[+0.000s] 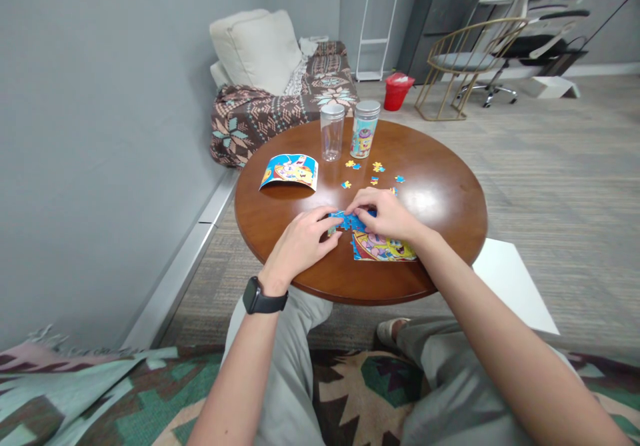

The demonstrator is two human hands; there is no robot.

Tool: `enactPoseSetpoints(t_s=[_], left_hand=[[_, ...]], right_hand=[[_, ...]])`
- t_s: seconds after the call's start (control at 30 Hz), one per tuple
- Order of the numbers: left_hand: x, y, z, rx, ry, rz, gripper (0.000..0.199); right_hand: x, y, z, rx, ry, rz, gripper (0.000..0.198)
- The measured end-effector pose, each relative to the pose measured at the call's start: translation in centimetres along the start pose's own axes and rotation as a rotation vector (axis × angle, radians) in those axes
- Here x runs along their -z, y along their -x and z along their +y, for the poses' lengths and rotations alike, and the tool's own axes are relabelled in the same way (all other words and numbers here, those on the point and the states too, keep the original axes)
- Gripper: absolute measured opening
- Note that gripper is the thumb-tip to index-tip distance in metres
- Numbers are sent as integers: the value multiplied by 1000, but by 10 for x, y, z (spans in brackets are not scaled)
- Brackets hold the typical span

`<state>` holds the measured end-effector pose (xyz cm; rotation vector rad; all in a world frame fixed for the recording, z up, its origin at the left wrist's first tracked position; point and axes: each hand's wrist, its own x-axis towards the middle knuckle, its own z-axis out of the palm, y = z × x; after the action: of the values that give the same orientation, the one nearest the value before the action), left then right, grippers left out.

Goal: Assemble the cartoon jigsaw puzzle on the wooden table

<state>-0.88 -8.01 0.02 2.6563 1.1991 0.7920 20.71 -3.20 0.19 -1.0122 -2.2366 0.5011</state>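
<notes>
A partly joined jigsaw puzzle [383, 249] lies near the front edge of the round table, with a yellow and pink cartoon picture below and blue pieces along its top. At its left end, my left hand [306, 241] has thumb and fingers closed about the blue section [345, 221]. Curled over the top edge from the other side, my right hand [383, 211] presses its thumb and fingertips on blue pieces. Its fingers partly hide what they grip. Several loose puzzle pieces [379, 167] are scattered beyond my right hand.
The brown round table [440, 166] also bears a curved picture sheet [291, 171], a clear lidded jar [332, 133] and a printed lidded jar [365, 130]. Behind stands a draped sofa [325, 76]. A red bin [397, 91] and gold-framed chair [465, 66] are farther right.
</notes>
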Motion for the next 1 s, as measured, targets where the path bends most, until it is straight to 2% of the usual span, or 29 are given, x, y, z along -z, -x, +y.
enactPoseSetpoints(t_s=[0.2, 0.5, 1.0], left_hand=[[-1, 0, -2, -79, -38, -38, 21], [-1, -2, -2, -140, 5, -72, 24], [0, -2, -2, -125, -13, -126, 29]], right_hand=[[0, -1, 0, -81, 15, -7, 31], [0, -2, -2, -90, 25, -10, 30], [0, -1, -1, -98, -1, -14, 31]])
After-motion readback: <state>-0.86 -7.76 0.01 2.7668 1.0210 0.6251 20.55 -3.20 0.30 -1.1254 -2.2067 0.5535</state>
